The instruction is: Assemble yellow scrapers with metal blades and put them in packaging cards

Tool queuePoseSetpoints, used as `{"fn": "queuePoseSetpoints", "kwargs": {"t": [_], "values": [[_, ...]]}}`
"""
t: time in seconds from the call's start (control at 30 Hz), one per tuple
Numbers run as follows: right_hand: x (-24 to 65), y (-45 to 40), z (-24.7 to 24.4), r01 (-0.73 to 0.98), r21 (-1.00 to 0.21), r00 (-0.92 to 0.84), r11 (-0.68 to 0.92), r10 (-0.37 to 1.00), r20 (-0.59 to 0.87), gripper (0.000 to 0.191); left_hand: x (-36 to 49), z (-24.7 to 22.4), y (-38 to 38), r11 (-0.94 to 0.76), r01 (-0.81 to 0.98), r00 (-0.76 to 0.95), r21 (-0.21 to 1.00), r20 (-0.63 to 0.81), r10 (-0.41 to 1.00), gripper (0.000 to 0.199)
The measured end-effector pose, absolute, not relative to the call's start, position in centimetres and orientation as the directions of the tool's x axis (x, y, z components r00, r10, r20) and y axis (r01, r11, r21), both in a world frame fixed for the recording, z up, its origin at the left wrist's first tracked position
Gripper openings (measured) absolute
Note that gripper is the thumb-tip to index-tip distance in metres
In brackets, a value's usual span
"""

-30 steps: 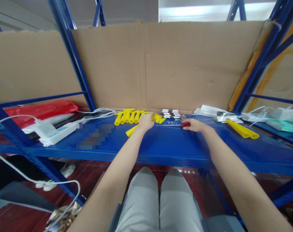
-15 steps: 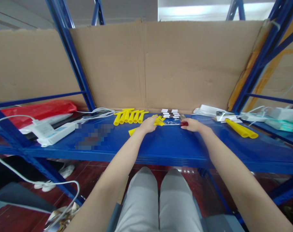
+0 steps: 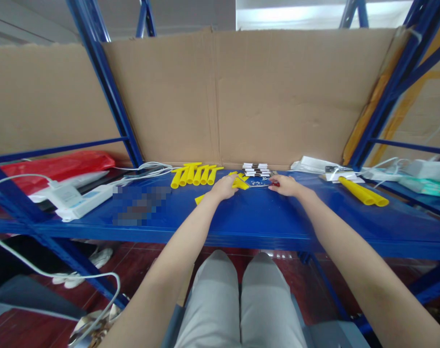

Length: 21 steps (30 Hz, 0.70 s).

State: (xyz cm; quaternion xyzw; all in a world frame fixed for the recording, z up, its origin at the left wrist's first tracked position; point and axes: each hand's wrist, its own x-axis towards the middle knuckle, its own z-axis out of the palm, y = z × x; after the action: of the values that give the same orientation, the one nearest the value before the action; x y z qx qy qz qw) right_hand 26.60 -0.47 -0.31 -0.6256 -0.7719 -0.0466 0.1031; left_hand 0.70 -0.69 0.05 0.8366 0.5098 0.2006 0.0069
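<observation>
On the blue shelf, my left hand is closed around a yellow T-shaped tool with a tube handle. The tool's wide yellow head sticks out past my fingers, and its middle is hidden under the hand. To its right lies a flat blue card with white print. My right hand is closed at the card's right end on a small red item, whose kind is too small to make out. Just behind the card is a stack of white pieces with dark bands.
Several yellow T-shaped tools lie in a row at the back left. More yellow tubes lie at the right beside white packets. A white power strip and cables are at the left. A cardboard sheet stands behind.
My left hand and the yellow tool have shifted slightly to the right. My right hand has moved slightly left, with the red item.
</observation>
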Motion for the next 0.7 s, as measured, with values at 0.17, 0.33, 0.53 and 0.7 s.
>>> {"fn": "queuePoseSetpoints", "kwargs": {"t": [0.17,0.33,0.53,0.7], "values": [[24.8,0.4,0.9,0.955,0.041,-0.293,0.292,0.922,0.253,0.026,0.9,0.3,-0.9,-0.493,0.84,0.41,0.226,0.332,0.85,0.059],[23.2,2.5,2.0,0.976,0.049,-0.217,0.212,0.96,0.178,0.022,1.0,0.4,-1.0,-0.488,0.841,0.403,0.236,0.331,0.853,0.057],[23.0,4.1,2.4,0.995,-0.066,-0.071,0.08,0.989,0.127,0.019,1.0,0.2,-1.0,-0.493,0.835,0.398,0.242,0.354,0.847,0.055],[23.1,4.0,1.7,0.993,-0.116,0.004,0.008,0.994,0.105,0.019,1.1,0.2,-1.2,-0.483,0.847,0.397,0.223,0.34,0.853,0.055]]}}
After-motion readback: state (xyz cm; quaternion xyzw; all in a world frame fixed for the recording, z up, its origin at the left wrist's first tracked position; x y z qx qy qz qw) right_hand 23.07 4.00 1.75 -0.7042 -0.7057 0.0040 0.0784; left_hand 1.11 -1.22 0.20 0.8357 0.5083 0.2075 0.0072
